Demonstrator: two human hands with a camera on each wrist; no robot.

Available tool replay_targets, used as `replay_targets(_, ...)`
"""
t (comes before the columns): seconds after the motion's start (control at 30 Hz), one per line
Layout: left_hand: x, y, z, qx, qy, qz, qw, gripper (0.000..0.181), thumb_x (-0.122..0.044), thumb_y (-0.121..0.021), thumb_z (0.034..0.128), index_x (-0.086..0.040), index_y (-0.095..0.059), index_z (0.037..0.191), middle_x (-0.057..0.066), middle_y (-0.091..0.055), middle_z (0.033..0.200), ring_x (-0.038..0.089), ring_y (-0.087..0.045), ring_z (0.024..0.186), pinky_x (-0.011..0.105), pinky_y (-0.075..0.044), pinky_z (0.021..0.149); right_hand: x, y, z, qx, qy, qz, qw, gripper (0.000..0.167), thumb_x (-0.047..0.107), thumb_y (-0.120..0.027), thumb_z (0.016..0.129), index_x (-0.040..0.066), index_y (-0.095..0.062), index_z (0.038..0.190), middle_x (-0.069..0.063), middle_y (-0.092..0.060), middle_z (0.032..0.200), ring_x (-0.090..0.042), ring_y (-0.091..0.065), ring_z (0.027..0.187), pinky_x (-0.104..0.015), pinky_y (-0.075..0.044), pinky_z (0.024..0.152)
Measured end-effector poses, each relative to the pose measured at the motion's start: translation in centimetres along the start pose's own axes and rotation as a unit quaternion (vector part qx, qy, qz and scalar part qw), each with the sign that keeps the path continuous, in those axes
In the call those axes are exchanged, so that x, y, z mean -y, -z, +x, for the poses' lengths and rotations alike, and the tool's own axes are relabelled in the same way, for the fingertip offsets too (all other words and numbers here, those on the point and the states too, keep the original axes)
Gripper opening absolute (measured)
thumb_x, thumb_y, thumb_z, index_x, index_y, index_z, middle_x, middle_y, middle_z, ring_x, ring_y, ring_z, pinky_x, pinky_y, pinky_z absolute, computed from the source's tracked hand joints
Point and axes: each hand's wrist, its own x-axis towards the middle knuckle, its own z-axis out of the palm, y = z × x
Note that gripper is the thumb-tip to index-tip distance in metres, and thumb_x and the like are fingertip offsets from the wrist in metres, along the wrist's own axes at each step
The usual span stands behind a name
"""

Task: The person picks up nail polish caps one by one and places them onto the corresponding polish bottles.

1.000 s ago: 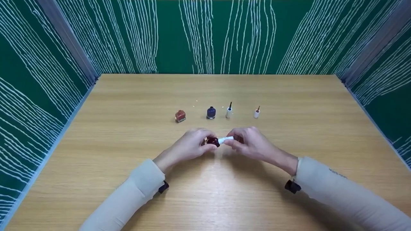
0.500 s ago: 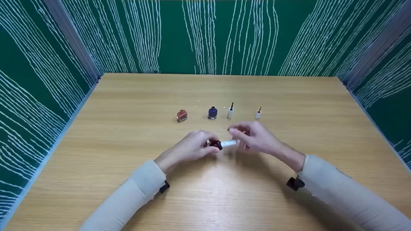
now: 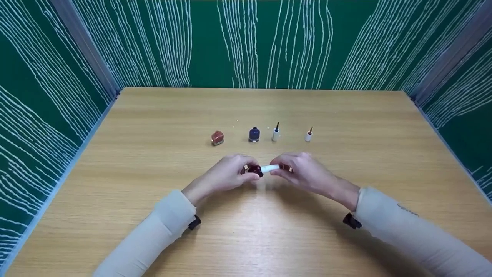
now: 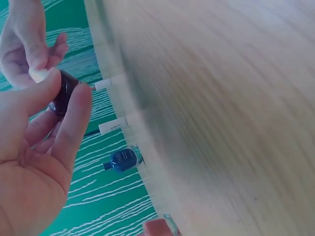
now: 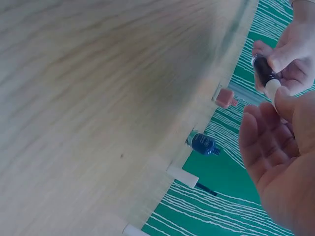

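Between thumb and fingers the left hand (image 3: 230, 173) (image 4: 44, 142) holds a dark red nail polish bottle (image 3: 255, 170) (image 4: 63, 93) (image 5: 265, 70), tilted on its side above the table. Its white cap (image 3: 270, 168) (image 5: 273, 91) points right and is on the bottle. The right hand (image 3: 303, 171) (image 5: 283, 157) has its thumb and fingers at the cap's far end, pinching it, with the other fingers loosely bent in the right wrist view. The two hands are close together but apart, joined only by the bottle and cap.
Beyond the hands stand an orange-red open bottle (image 3: 217, 138), a blue open bottle (image 3: 254, 134), and two white caps (image 3: 275, 134) (image 3: 308, 136) with brushes upward. Small white specks lie near them on the wooden table (image 3: 173, 115). Green, white-streaked walls surround it.
The right hand moved off the cap half a second ago and has come back to it. The left hand has kept its hold on the bottle, shifting only slightly.
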Motion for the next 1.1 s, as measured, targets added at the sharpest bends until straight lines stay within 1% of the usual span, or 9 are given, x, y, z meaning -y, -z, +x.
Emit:
replay_targets(0.13, 0.0, 0.0, -0.2, -0.010, -0.010, 0.025, 0.9996, 0.025, -0.024, -0.070, 0.0976, -0.010, -0.071, 0.117, -0.003, -0.067, 0.101, 0.013, -0.055, 0.083, 0.028, -0.047, 0.073, 0.4, -0.1, 0.3, 0.021, -0.048, 0.026, 0.9983, 0.016, 0.021, -0.074, 0.095, 0.007, -0.074, 0.104, 0.002, -0.072, 0.085, -0.008, -0.061, 0.068, -0.023, -0.053, 0.058)
replay_targets(0.23, 0.1, 0.0, -0.2, -0.010, -0.007, 0.031, 0.9995, 0.025, -0.025, -0.070, 0.0974, -0.010, -0.071, 0.118, -0.002, -0.068, 0.102, 0.013, -0.055, 0.083, 0.028, -0.047, 0.073, 0.6, -0.2, 0.4, 0.033, -0.089, 0.055, 0.9939, 0.015, 0.020, -0.074, 0.095, 0.008, -0.074, 0.103, 0.005, -0.069, 0.081, -0.009, -0.061, 0.065, -0.024, -0.051, 0.055)
replay_targets(0.3, 0.2, 0.0, -0.2, -0.011, -0.004, 0.035, 0.9993, 0.026, -0.025, -0.070, 0.0972, -0.009, -0.072, 0.118, -0.001, -0.068, 0.104, 0.014, -0.056, 0.084, 0.028, -0.046, 0.073, 0.7, -0.3, 0.5, 0.036, -0.106, 0.065, 0.9916, 0.014, 0.020, -0.074, 0.094, 0.009, -0.075, 0.103, 0.006, -0.069, 0.080, -0.010, -0.061, 0.064, -0.024, -0.050, 0.055)
replay_targets(0.5, 0.5, 0.2, -0.1, -0.018, 0.002, 0.040, 0.9990, 0.028, -0.025, -0.072, 0.0961, -0.008, -0.072, 0.119, 0.000, -0.071, 0.108, 0.014, -0.058, 0.085, 0.029, -0.048, 0.075, 0.5, -0.5, 0.8, 0.036, -0.124, 0.087, 0.9878, 0.017, 0.021, -0.074, 0.095, 0.008, -0.075, 0.106, 0.003, -0.071, 0.084, -0.013, -0.065, 0.068, -0.025, -0.052, 0.058)
replay_targets(0.67, 0.6, 0.3, 0.0, -0.022, 0.010, 0.034, 0.9991, 0.027, -0.025, -0.074, 0.0947, -0.009, -0.073, 0.117, 0.000, -0.072, 0.107, 0.013, -0.060, 0.087, 0.030, -0.050, 0.078, 0.3, -0.5, 1.2, 0.044, -0.145, 0.130, 0.9799, 0.020, 0.021, -0.074, 0.095, 0.007, -0.074, 0.110, -0.001, -0.072, 0.091, -0.018, -0.069, 0.073, -0.026, -0.057, 0.063)
replay_targets(0.8, 0.7, 0.5, 0.2, -0.014, 0.014, 0.037, 0.9991, 0.026, -0.024, -0.074, 0.0956, -0.009, -0.073, 0.117, 0.000, -0.073, 0.107, 0.011, -0.062, 0.089, 0.028, -0.051, 0.079, 0.3, -0.5, 1.8, 0.042, -0.155, 0.149, 0.9757, 0.020, 0.019, -0.074, 0.095, 0.007, -0.073, 0.111, -0.001, -0.071, 0.094, -0.020, -0.069, 0.073, -0.026, -0.057, 0.063)
replay_targets(0.9, 0.9, 0.7, 0.2, -0.013, 0.019, 0.037, 0.9991, 0.025, -0.022, -0.072, 0.0967, -0.009, -0.073, 0.118, 0.000, -0.073, 0.109, 0.011, -0.064, 0.090, 0.028, -0.053, 0.080, 0.4, -0.6, 2.1, 0.039, -0.166, 0.172, 0.9702, 0.021, 0.019, -0.074, 0.095, 0.007, -0.073, 0.112, -0.002, -0.071, 0.096, -0.023, -0.070, 0.075, -0.028, -0.058, 0.062)
replay_targets(1.0, 1.2, 0.8, 0.1, -0.025, 0.025, 0.024, 0.9991, 0.023, -0.020, -0.071, 0.0975, -0.009, -0.073, 0.118, 0.002, -0.073, 0.110, 0.012, -0.067, 0.095, 0.029, -0.054, 0.083, 0.5, -0.7, 2.6, 0.035, -0.181, 0.206, 0.9610, 0.023, 0.020, -0.073, 0.095, 0.007, -0.071, 0.115, -0.004, -0.070, 0.097, -0.028, -0.071, 0.076, -0.034, -0.060, 0.062)
replay_targets(1.1, 1.7, 1.1, 0.0, -0.050, 0.038, -0.004, 0.9980, 0.023, -0.018, -0.071, 0.0975, -0.008, -0.072, 0.117, 0.003, -0.074, 0.111, 0.014, -0.069, 0.098, 0.031, -0.055, 0.081, 0.5, -0.8, 3.2, 0.036, -0.196, 0.222, 0.9545, 0.027, 0.020, -0.074, 0.095, 0.006, -0.070, 0.119, -0.005, -0.070, 0.099, -0.031, -0.072, 0.076, -0.038, -0.060, 0.064)
